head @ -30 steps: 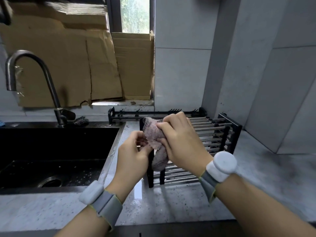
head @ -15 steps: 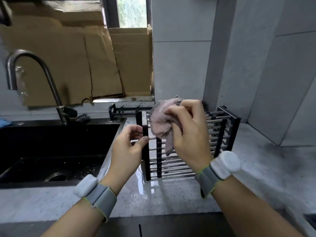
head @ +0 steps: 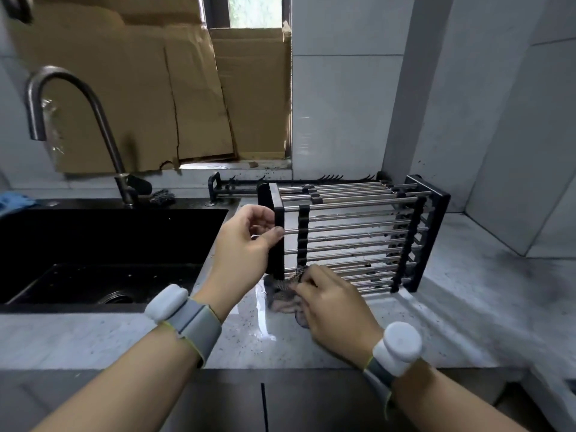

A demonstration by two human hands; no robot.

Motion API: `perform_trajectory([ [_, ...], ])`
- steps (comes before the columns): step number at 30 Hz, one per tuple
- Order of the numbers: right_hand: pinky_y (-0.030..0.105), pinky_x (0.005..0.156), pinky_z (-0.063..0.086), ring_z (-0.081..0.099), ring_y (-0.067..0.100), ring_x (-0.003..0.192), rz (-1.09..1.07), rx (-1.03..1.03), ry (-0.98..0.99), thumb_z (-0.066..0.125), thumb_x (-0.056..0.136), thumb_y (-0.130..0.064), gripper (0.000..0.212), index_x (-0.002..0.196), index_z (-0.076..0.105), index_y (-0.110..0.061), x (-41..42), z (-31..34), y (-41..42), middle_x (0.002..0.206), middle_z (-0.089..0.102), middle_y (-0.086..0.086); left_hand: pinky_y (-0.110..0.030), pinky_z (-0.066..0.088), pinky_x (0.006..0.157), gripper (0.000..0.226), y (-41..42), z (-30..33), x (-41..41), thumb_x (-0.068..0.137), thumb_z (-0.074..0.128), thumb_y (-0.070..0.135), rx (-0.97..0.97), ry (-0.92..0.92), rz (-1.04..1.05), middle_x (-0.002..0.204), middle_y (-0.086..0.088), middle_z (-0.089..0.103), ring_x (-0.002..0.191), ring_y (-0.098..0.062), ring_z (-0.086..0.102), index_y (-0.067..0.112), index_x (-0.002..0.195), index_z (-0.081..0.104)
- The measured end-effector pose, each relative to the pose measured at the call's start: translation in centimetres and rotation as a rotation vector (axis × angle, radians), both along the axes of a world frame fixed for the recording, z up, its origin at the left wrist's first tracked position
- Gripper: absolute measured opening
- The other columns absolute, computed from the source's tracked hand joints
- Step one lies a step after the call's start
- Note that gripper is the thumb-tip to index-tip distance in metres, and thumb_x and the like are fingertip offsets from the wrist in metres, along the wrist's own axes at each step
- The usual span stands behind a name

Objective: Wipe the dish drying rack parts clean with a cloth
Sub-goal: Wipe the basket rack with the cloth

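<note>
Nearest the viewer, two bare forearms reach in over the front edge of the grey speckled worktop [head: 467, 322], each with a grey wristband carrying a white puck. The right hand [head: 335, 302] lies low on the worktop, its fingers [head: 307, 280] curled and pinching a crumpled greyish-pink cloth [head: 282, 299]. The cloth is bunched on the wet worktop surface, touching the near left bottom corner of the dish drying rack [head: 352, 238].

Just beyond it, the left hand [head: 246, 244] holds the rack's black left end plate, the thumb pressed on the plate's near face and the other fingers curled round its outer edge. The rack stands propped on its long side, its steel rods running level from the left end plate to the black right end plate, with two black cross strips set over the rods. It sits to the right of the black sink [head: 103, 247], which is sunk into the left part of the worktop.

Behind the rack, along the back edge of the worktop, lies a second long black rack part [head: 237, 188] against the wall. The curved steel tap [head: 78, 110] rises at the sink's back edge, a dark scrubber [head: 162, 196] beside its base. Brown cardboard [head: 149, 98] covers the window behind.
</note>
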State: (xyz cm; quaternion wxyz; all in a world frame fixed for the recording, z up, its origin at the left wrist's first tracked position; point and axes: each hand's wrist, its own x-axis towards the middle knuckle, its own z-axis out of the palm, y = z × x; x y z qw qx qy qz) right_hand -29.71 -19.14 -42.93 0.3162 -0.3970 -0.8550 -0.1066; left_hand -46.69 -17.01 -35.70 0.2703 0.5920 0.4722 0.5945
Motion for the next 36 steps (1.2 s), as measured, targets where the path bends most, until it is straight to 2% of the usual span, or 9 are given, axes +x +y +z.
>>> perform_trajectory([
  [5,0.032,0.071,0.048,0.055,0.026,0.088,-0.043,0.158,0.234,0.065,0.079,0.003,0.013,0.091,0.067,-0.002,-1.5,2.3,-0.2,0.098,0.059,0.011,-0.025,0.051,0.071,0.02,-0.4,0.2,0.3,0.086,0.071,-0.003,0.005,-0.016,0.009,0.083,0.0,0.064,0.074,-0.011,0.058,0.015,0.09,0.063],
  [10,0.035,0.061,0.052,0.058,0.028,0.082,-0.063,-0.085,-0.047,0.074,0.072,-0.006,0.016,0.085,0.068,-0.01,-2.2,-1.0,0.2,0.091,0.056,0.005,-0.025,0.052,0.076,0.02,-0.4,0.4,0.2,0.087,0.071,-0.002,-0.018,-0.032,0.005,0.085,0.002,0.064,0.072,-0.006,0.056,0.016,0.09,0.062],
  [15,0.039,0.086,0.044,0.05,0.029,0.107,-0.133,-0.278,-0.18,0.054,0.092,-0.013,0.023,0.11,0.068,-0.01,-2.7,-0.9,0.1,0.112,0.054,0.006,-0.022,0.051,0.073,0.019,-0.4,0.3,0.5,0.087,0.071,-0.001,-0.022,-0.017,-0.011,0.085,0.003,0.064,0.07,-0.004,0.056,0.015,0.091,0.063],
  [18,0.035,0.092,0.041,0.048,0.027,0.114,-0.101,-0.305,-0.19,0.052,0.092,-0.017,0.031,0.12,0.065,-0.015,-2.3,0.0,-0.5,0.119,0.056,0.005,-0.024,0.05,0.075,0.017,-0.2,0.3,0.4,0.087,0.07,0.0,-0.027,-0.002,0.004,0.086,0.002,0.065,0.072,-0.007,0.057,0.016,0.091,0.063],
  [21,0.027,0.086,0.045,0.058,0.021,0.102,-0.059,-0.271,0.036,0.055,0.082,-0.015,0.036,0.114,0.068,-0.024,-0.9,2.0,-1.5,0.107,0.062,-0.003,-0.022,0.048,0.073,0.02,0.1,0.2,0.2,0.087,0.07,0.0,-0.023,-0.002,0.025,0.083,0.004,0.063,0.07,-0.005,0.055,0.018,0.089,0.062],
  [25,0.006,0.075,0.037,0.051,0.009,0.084,-0.141,-0.017,0.513,0.057,0.081,0.009,0.031,0.099,0.06,-0.017,1.4,7.4,-2.5,0.097,0.054,-0.003,-0.021,0.047,0.075,0.014,0.2,0.0,0.3,0.089,0.069,0.002,-0.011,0.009,0.021,0.088,0.001,0.064,0.075,-0.006,0.055,0.013,0.096,0.063],
  [29,0.016,0.085,0.04,0.053,0.016,0.098,-0.133,0.226,0.664,0.058,0.085,0.009,0.019,0.091,0.065,-0.008,2.3,11.4,-1.5,0.105,0.051,0.006,-0.021,0.05,0.08,0.017,-0.4,-0.3,0.7,0.091,0.068,0.007,0.026,0.024,0.015,0.097,-0.002,0.066,0.086,-0.008,0.06,0.012,0.105,0.061],
  [32,0.027,0.091,0.041,0.052,0.027,0.104,-0.124,0.264,0.5,0.061,0.088,0.0,0.016,0.1,0.068,-0.007,1.1,10.7,-0.2,0.112,0.054,0.007,-0.015,0.047,0.07,0.029,-1.0,-0.3,1.2,0.086,0.075,0.007,0.067,0.06,0.012,0.091,0.003,0.06,0.077,0.001,0.054,0.014,0.106,0.055],
  [36,0.035,0.1,0.04,0.046,0.026,0.115,-0.145,0.21,0.249,0.065,0.089,-0.013,0.032,0.121,0.064,-0.009,0.0,8.4,0.8,0.125,0.056,0.005,-0.016,0.048,0.068,0.03,-0.9,-0.6,1.0,0.082,0.078,0.006,0.153,0.19,0.109,0.084,0.004,0.061,0.078,-0.007,0.057,0.014,0.101,0.057],
])
